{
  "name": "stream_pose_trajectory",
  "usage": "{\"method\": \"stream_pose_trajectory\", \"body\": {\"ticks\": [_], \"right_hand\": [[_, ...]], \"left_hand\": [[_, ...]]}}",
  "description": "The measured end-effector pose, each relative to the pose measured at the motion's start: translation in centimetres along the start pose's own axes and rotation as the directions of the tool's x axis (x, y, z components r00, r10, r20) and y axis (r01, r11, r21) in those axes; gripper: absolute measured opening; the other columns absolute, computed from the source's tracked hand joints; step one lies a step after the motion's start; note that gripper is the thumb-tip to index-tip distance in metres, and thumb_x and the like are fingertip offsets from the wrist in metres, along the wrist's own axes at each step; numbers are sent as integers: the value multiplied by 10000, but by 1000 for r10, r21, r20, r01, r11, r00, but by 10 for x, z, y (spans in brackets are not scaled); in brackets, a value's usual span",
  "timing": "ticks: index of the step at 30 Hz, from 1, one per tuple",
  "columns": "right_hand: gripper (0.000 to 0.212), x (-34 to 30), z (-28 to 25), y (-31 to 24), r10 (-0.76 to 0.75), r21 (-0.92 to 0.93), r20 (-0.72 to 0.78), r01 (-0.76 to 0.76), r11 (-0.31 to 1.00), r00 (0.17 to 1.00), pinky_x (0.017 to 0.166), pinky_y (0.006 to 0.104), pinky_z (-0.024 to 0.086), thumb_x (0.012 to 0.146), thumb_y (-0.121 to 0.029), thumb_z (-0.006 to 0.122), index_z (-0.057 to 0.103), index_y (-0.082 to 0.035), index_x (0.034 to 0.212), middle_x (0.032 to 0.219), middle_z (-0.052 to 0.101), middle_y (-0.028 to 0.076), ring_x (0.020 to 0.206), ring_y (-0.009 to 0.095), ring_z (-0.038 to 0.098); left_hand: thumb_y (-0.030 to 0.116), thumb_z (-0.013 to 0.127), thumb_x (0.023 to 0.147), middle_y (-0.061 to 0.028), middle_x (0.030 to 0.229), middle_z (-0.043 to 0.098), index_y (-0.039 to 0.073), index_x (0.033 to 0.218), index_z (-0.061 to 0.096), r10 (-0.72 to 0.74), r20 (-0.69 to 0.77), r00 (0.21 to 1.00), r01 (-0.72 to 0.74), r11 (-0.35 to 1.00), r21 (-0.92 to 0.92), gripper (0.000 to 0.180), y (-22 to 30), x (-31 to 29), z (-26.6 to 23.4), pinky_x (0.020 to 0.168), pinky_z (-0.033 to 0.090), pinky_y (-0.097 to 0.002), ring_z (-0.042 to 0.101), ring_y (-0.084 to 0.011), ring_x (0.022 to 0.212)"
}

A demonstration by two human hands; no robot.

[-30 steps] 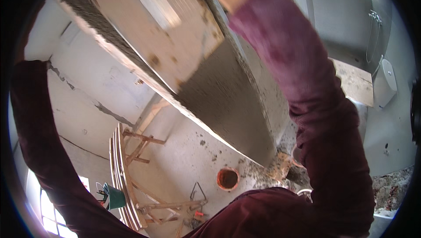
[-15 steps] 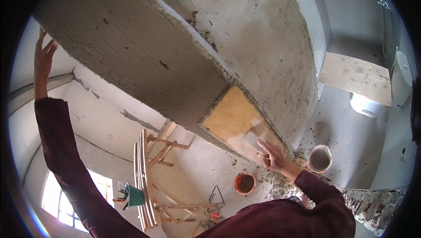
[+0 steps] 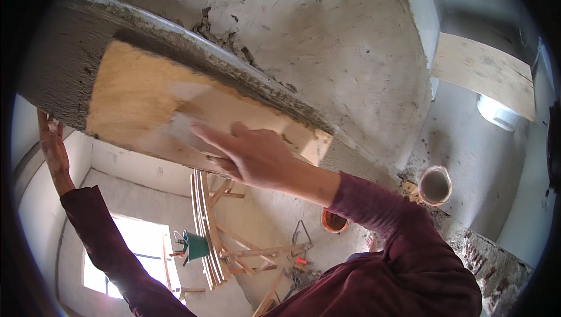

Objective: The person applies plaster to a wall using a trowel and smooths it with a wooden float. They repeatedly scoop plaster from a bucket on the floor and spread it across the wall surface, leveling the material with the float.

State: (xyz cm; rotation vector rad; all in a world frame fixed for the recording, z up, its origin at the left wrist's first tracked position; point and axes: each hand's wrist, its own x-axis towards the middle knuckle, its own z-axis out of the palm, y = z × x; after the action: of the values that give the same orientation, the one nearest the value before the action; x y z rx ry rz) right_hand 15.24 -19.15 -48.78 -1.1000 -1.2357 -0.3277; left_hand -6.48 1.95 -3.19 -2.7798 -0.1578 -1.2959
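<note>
A long yellow-tan wooden float (image 3: 130, 92) lies flat against a strip of wet grey plaster (image 3: 49, 54). My right hand (image 3: 254, 156) is closed on the float's pale handle, which is smeared by motion and partly hidden by the fingers. At the far left, my left hand (image 3: 54, 150) is raised to the lower edge of the plastered strip, fingers stretched upward against it. A pale straight edging (image 3: 193, 39) runs along the strip's upper side.
Rough plastered wall (image 3: 350, 54) rises beyond the strip. Below stand an orange bucket (image 3: 335, 221), a bucket of grey mix (image 3: 435, 186) and a wooden trestle (image 3: 251, 253) with a green bucket (image 3: 196, 247). A board (image 3: 482, 74) rests over a white tub (image 3: 497, 112) at right.
My right hand has swept the float left along the plaster strip, from its right end toward my left hand. The view has shifted, and my left hand appears lower on the strip's edge.
</note>
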Motion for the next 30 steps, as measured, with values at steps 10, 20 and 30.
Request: {"method": "stream_pose_trajectory", "body": {"ticks": [10,20,30], "right_hand": [[698,-254,-8,144,54,-40,60,-52,998,997,499,355,493,773,-80,694,434,-108,1420,800,541,75,592,221,563],[799,-46,-6,54,26,-51,-6,-26,998,1000,474,382,478,806,-175,694,306,-194,1504,742,550,67,523,229,559],[784,-154,-10,106,-36,46,90,31,998,995,470,350,480,784,-132,735,350,-121,1467,724,564,58,527,204,563]], "left_hand": [[634,768,691,-123,1512,381,105,1508,318,-25,57,998,7,952,305,1073,46,-19,46,1071,396,-464,364,-285,1390],[670,716,720,-107,1464,453,92,1479,377,41,101,994,-88,854,513,1012,25,1,5,1089,367,-457,397,-261,1371],[758,665,677,-111,1469,447,97,1472,384,-12,-8,1000,14,850,527,1072,24,-13,40,1126,344,-474,384,-277,1383]]}}
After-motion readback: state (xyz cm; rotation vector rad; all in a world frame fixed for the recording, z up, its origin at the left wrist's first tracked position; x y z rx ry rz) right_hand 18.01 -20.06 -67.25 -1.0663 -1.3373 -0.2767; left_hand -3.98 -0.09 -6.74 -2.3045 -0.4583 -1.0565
